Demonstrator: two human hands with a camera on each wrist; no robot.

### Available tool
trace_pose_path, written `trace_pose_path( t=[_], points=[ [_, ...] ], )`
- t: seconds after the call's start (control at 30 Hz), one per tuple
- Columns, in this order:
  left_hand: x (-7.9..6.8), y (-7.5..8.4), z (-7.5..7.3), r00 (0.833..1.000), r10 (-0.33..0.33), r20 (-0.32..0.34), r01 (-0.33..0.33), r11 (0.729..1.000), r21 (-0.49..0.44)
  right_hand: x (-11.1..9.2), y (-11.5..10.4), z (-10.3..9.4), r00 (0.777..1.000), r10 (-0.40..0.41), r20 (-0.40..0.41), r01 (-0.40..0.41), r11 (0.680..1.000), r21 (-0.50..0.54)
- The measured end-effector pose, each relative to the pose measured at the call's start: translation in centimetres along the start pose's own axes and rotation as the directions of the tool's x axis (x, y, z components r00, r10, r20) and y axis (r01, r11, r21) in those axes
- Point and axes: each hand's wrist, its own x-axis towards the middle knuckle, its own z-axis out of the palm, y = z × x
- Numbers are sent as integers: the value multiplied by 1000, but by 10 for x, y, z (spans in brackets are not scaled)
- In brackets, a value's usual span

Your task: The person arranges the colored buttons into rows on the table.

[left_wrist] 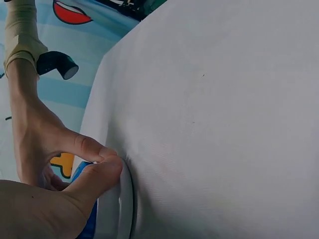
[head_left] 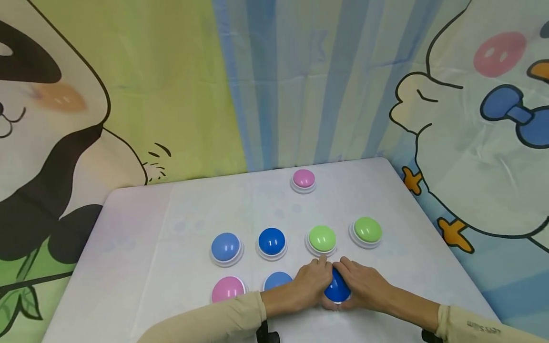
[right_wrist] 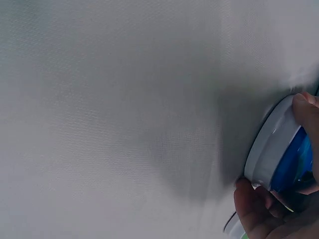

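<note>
A dark blue dome push button (head_left: 337, 288) with a white round base is between my two hands near the front of the table. From its left side my left hand (head_left: 310, 285) grips it, and my right hand (head_left: 365, 284) grips it from the right. In the left wrist view the two thumbs meet at the rim of its white base (left_wrist: 115, 209). The right wrist view shows the button (right_wrist: 273, 144) edge-on, with fingers of my right hand (right_wrist: 261, 211) at its rim. Whether the base touches the table cannot be told.
Other dome buttons stand on the white table (head_left: 141, 228): light blue (head_left: 225, 247), dark blue (head_left: 272, 241), green (head_left: 322, 238), another green (head_left: 368, 229), pink (head_left: 227, 288). A further light blue button (head_left: 278, 279) is partly behind my left hand. A pink button (head_left: 304, 178) stands at the back edge.
</note>
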Motion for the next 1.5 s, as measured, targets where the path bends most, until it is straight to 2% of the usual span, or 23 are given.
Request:
trace_pose_path(
  t=[0.13, 0.27, 0.37, 0.47, 0.53, 0.67, 0.8, 0.83, 0.93, 1.0, 1.13, 1.23, 1.33, 1.4, 1.5],
  points=[
    [2, 0, -1, 1000, -1, 4, 1, 998, 62, 3, 2, 1, 1000, 0, -4, 0, 1000, 21],
    [2, -1, -6, 999, 23, 46, -27, 993, 111, 2, 1, -2, 999, 12, 49, -15, 998, 60],
    [1, -7, -15, 995, 49, 91, -56, 995, 81, -1, 1, -6, 995, 20, 95, -28, 996, 83],
    [-1, -17, -28, 992, 77, 98, -75, 997, -29, -3, 0, -14, 996, 38, 82, -44, 996, 76],
    [0, -25, -37, 991, 102, 85, -93, 990, -106, -4, 0, -21, 998, 53, 39, -56, 995, 79],
    [3, -39, -50, 993, 101, 64, -81, 962, -260, 0, 2, -32, 996, 44, -75, -39, 997, 73],
    [8, -55, -54, 997, 62, 37, -43, 919, -392, 12, 7, -40, 987, 19, -159, -13, 999, 37],
    [10, -61, -54, 998, 54, 24, -39, 906, -422, 18, 8, -42, 985, 20, -169, -15, 999, 33],
    [25, -85, -54, 998, 9, -54, -32, 899, -437, 46, 10, -50, 983, 64, -172, -53, 996, 68],
    [44, -105, -54, 993, -44, -109, -7, 903, -429, 73, 14, -56, 981, 98, -169, -86, 993, 76],
    [91, -149, -55, 968, -204, -148, 129, 905, -406, 138, 33, -68, 978, 148, -148, -145, 989, 30],
    [119, -177, -55, 938, -328, -114, 256, 875, -411, 182, 53, -73, 972, 192, -132, -195, 981, -11],
    [135, -196, -49, 913, -403, -61, 337, 832, -440, 216, 70, -72, 965, 238, -109, -235, 971, 39],
    [138, -203, -42, 910, -415, -11, 364, 809, -462, 232, 78, -68, 964, 258, -68, -250, 962, 107],
    [137, -209, -30, 922, -385, 24, 348, 802, -486, 245, 87, -61, 961, 275, 30, -275, 942, 190]
  ],
)
